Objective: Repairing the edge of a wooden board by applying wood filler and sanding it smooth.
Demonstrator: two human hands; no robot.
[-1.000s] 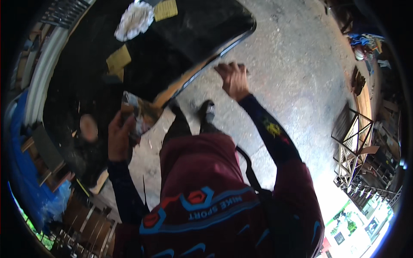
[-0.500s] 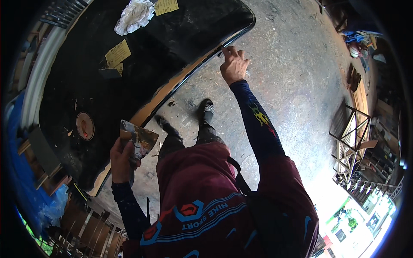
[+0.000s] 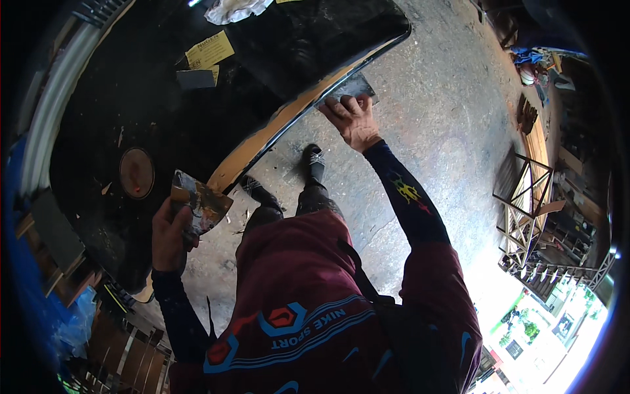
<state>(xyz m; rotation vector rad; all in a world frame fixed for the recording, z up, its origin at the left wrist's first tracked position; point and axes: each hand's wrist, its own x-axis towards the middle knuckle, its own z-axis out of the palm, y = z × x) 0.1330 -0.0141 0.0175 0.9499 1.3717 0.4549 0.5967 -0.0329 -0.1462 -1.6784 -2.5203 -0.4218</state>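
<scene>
At nine o'clock, a tilted rectangular spreader plate (image 3: 209,209), smeared tan, white and grey, sits in my left hand (image 3: 172,233); at one o'clock, my right hand (image 3: 354,121) holds a flat grey scraper blade (image 3: 357,85) beside the black panel (image 3: 216,121)'s tan-banded edge.

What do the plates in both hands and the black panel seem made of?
Grey plate in the right hand: probably thin metal, judging by its dull grey, straight-edged look.
Smeared plate in the left hand: possibly metal too, but tan and dark smears obscure it.
Black panel: apparently painted, with a soft sheen; core material unclear.
</scene>
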